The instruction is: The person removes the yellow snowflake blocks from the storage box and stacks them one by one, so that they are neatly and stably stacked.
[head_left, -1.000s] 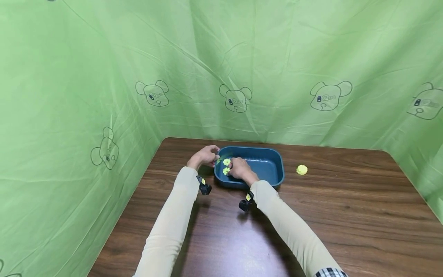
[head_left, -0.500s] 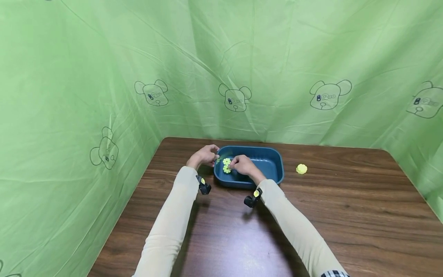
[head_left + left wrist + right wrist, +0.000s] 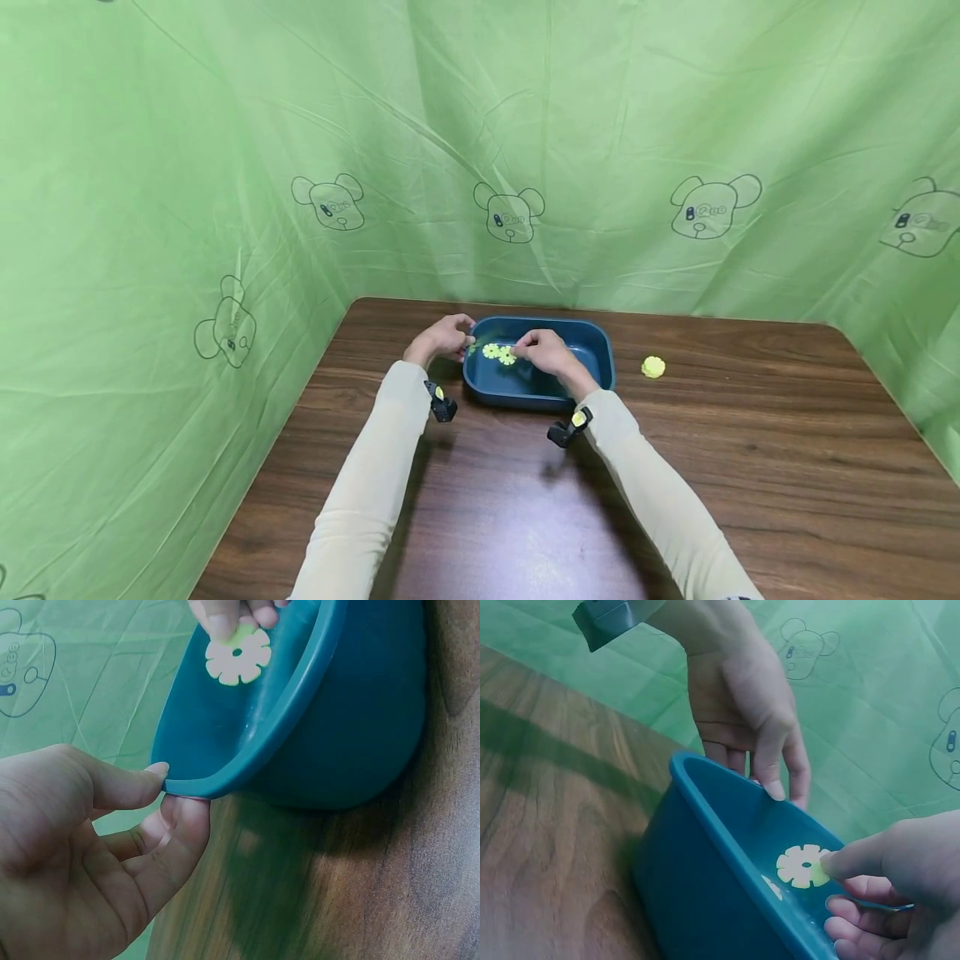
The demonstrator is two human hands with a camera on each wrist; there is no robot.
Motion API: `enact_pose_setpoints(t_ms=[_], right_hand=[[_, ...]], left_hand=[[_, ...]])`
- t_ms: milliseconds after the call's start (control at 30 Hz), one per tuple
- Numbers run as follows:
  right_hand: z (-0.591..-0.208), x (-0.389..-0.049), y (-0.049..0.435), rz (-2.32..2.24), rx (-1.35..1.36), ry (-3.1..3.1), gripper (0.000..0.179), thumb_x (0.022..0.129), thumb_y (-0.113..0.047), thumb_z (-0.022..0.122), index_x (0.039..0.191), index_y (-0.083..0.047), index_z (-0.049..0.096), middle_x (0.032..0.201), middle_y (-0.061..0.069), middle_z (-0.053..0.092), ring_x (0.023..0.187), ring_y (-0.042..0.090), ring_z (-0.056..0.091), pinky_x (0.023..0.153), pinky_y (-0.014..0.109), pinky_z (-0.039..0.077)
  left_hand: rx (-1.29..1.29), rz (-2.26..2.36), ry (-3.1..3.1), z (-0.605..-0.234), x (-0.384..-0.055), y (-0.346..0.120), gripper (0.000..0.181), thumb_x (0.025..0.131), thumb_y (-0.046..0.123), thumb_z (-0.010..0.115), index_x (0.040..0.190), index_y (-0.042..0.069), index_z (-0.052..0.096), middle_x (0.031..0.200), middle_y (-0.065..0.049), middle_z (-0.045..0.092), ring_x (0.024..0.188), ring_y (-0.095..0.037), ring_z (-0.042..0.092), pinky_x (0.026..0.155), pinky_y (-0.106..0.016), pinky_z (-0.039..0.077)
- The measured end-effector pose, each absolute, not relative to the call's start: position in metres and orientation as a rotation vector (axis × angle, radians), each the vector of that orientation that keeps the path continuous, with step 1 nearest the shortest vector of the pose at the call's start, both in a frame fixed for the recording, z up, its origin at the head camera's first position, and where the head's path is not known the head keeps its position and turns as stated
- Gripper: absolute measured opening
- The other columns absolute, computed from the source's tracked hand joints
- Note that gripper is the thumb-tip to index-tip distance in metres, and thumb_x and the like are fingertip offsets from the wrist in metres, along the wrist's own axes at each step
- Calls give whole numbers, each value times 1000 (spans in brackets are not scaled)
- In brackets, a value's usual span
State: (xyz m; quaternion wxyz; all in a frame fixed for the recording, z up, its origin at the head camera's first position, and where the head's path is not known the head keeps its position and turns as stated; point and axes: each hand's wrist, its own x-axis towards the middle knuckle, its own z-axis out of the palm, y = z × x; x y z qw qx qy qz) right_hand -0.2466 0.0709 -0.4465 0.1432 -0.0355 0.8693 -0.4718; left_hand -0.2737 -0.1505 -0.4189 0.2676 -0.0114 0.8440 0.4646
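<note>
A blue plastic basin (image 3: 525,396) stands on the wooden table. My left hand (image 3: 444,337) pinches its left rim between thumb and fingers, as the left wrist view shows closely. My right hand (image 3: 547,352) is over the basin's inside, with thumb and finger on the edge of a pale yellow flower-shaped disc (image 3: 802,865) that has a hole in its middle. A second flower-shaped disc (image 3: 491,351) lies at the basin's left end, partly hidden by the rim in the right wrist view.
To the right of the basin a yellow scalloped piece (image 3: 653,367) lies on the table (image 3: 765,450). A green curtain (image 3: 600,167) printed with bear heads hangs behind the table and along its left side.
My right hand has drawn back to the right with one flower-shaped disc, which has come away from its place below the other. The left hand stays at the rim.
</note>
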Motion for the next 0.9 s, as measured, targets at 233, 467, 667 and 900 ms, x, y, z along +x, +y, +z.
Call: enact_pose_setpoints(t_ms=[233,467,667,900], right_hand=[[-442,-241,84,-1377,-95,2510,19,90,-28,66,95,-9,68,103,6,62,86,18,51,72,28,42],[-433,-237,99,-1416,-118,2511,20,92,-26,64,99,-8,68,106,8,64,88,19,52,75,29,43],[-427,-235,113,-1400,-129,2548,22,92,-28,64,100,-8,68,104,9,64,91,22,52,77,31,44],[-420,-231,130,-1433,-110,2582,24,91,-28,66,100,-5,67,106,11,63,94,23,53,79,32,42]], left_hand=[[-26,1259,2282,-420,-272,-150,36,98,7,51,134,7,44,94,-16,55,75,-19,55,92,-49,52],[-7,1280,2273,-420,-272,-149,35,97,5,51,132,5,45,88,-14,54,72,-18,55,89,-48,53],[-12,1271,2277,-420,-272,-149,35,98,6,51,132,6,45,95,-18,56,74,-19,56,91,-49,52],[-18,1262,2282,-417,-270,-149,35,98,6,50,133,7,44,99,-20,57,76,-20,57,92,-50,51]])
